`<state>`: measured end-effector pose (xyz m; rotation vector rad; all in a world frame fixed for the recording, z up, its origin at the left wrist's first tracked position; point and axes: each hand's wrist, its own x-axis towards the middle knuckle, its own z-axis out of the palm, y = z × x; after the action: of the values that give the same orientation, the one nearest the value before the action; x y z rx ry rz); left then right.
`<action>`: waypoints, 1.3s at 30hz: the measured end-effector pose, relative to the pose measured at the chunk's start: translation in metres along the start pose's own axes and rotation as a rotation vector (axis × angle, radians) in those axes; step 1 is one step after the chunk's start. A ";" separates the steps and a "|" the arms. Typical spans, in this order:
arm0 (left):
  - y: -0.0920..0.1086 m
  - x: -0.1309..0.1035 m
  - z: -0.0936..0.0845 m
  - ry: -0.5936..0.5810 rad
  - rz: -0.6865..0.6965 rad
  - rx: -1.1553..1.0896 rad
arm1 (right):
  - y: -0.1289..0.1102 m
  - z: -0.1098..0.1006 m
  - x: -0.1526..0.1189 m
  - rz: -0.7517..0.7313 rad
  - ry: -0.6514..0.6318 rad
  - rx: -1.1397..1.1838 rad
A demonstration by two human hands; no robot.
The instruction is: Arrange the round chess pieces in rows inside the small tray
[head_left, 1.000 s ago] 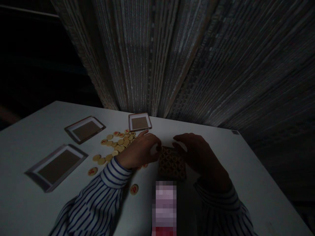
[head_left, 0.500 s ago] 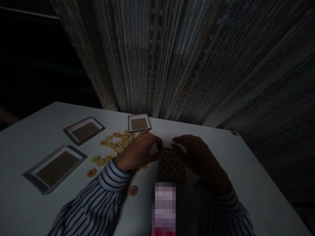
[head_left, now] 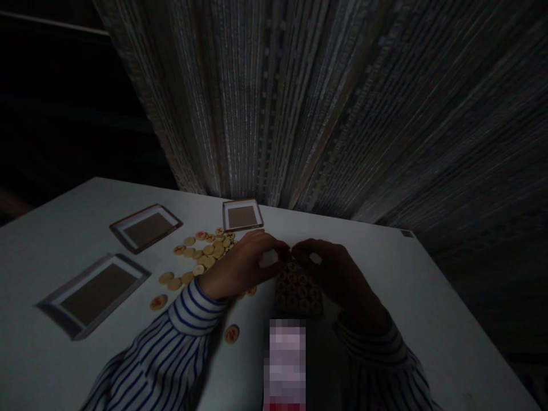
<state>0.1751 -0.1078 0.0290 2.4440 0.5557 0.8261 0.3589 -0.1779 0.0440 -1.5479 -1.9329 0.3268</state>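
Note:
Over the far edge of a small dark box (head_left: 280, 309) my left hand (head_left: 246, 262) and my right hand (head_left: 336, 268) meet at the fingertips. Both are closed in a pinch; whatever lies between the fingers is too dark to make out. Rows of round Chinese chess pieces (head_left: 302, 290) fill the box in deep shadow, and my hands hide its far end. Left of my left hand lies a loose heap of wooden chess pieces (head_left: 208, 249), some face up with red characters. My forearm and hand cover part of that heap.
Three shallow trays lie on the white table (head_left: 428, 319): one at the back (head_left: 260, 214), a second at the left (head_left: 176, 218), a third nearer me (head_left: 141, 273). A single piece (head_left: 232, 334) lies near my left sleeve. A striped curtain (head_left: 274, 103) hangs behind the table.
My right hand has moved left and its spread fingers have closed in to meet my left fingertips. My left hand has shifted slightly right. The pieces and trays stay put.

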 end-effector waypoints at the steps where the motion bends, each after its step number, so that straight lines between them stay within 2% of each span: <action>1: 0.000 0.000 0.000 0.008 0.002 -0.007 | -0.001 0.000 0.000 0.003 -0.005 0.025; 13: 0.002 0.000 0.003 0.065 -0.062 -0.049 | -0.004 -0.004 -0.001 0.033 0.029 0.258; 22: 0.000 -0.004 0.007 0.170 -0.129 -0.125 | -0.006 -0.002 0.000 0.052 0.085 0.355; 33: 0.004 0.002 0.000 0.181 -0.143 -0.219 | -0.003 -0.002 -0.003 0.030 0.058 0.391; 39: 0.005 0.003 0.002 0.164 -0.194 -0.220 | -0.001 -0.003 -0.003 -0.010 0.046 0.313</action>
<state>0.1795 -0.1111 0.0321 2.0991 0.7090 0.9567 0.3605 -0.1820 0.0458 -1.3289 -1.7566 0.5560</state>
